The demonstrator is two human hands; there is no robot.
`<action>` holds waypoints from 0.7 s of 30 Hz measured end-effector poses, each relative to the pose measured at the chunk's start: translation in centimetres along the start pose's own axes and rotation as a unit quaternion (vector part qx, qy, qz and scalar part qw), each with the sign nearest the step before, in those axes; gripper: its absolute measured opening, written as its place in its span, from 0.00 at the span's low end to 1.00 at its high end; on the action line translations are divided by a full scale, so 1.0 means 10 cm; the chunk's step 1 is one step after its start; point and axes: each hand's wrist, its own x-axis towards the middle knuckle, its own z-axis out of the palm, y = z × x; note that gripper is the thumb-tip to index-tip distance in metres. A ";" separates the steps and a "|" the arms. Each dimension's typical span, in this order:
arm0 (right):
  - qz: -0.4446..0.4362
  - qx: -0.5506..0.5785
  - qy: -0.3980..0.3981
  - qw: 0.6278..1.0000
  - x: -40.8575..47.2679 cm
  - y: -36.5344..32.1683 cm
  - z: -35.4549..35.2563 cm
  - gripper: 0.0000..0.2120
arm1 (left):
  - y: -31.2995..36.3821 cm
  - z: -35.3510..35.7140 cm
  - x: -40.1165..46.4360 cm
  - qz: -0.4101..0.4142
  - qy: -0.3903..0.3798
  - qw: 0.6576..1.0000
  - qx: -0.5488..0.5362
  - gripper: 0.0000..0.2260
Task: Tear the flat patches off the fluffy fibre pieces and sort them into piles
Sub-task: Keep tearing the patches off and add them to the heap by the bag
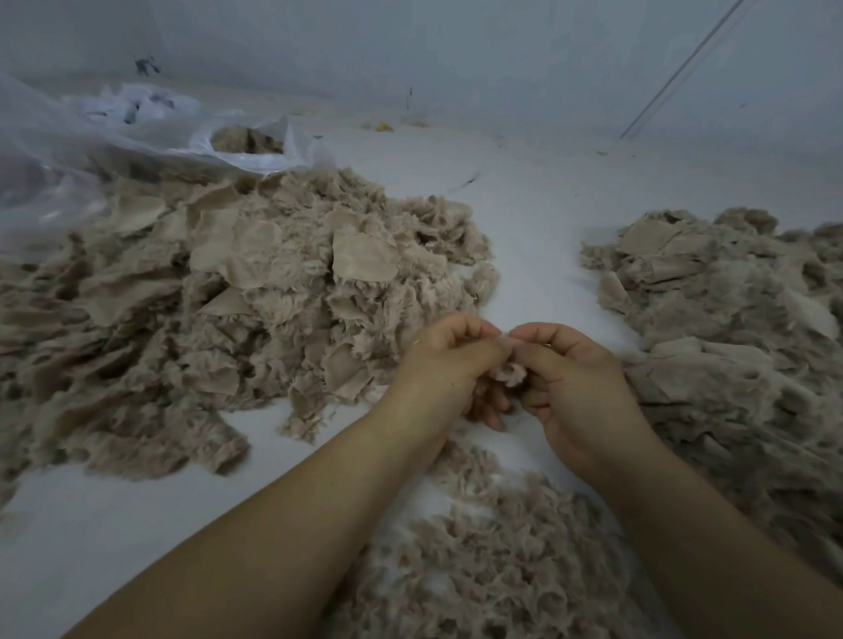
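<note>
A small fluffy fibre piece (507,371) is pinched between the left hand (452,366) and right hand (572,385) at centre frame, fingers curled tightly round it. Fibre piles are seen at left (208,298), right (744,317) and bottom (490,570) on the white surface (525,210).

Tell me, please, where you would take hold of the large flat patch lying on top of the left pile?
Probably by the patch's lower right edge, coming from the right: that edge lies loose and exposed over the fluff, while its left side sits against the left pile.
</note>
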 end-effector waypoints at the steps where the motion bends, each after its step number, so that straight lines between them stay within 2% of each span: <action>1: -0.002 0.000 0.002 1.000 0.00 0.01 0.00 0.06 | -0.01 0.00 0.00 0.007 0.007 1.000 0.001 0.03; 5: -0.001 0.009 0.020 1.000 0.03 0.03 -0.03 0.09 | -0.03 -0.03 -0.01 0.035 0.030 0.999 -0.019 0.06; 9: 0.009 -0.030 -0.026 0.999 0.04 0.04 -0.03 0.16 | -0.01 -0.07 -0.02 0.068 0.042 0.997 -0.009 0.06; 11: 0.004 -0.068 -0.059 0.996 0.03 0.04 -0.03 0.16 | -0.01 -0.08 0.00 0.067 0.060 0.996 -0.023 0.05; 13: -0.002 -0.092 -0.068 0.993 0.03 0.05 -0.05 0.11 | -0.02 -0.09 0.01 0.058 0.072 0.995 -0.023 0.05; 15: -0.006 -0.087 -0.066 0.994 0.04 0.05 -0.06 0.04 | -0.03 -0.09 0.03 0.055 0.071 0.996 -0.009 0.04; 18: -0.020 -0.082 -0.038 0.996 0.03 0.05 -0.05 0.11 | -0.03 -0.10 0.03 0.049 0.065 0.997 -0.008 0.04; 21: -0.015 -0.034 -0.009 0.999 0.02 0.05 -0.05 0.10 | -0.02 -0.17 0.04 0.059 0.103 0.993 -0.011 0.08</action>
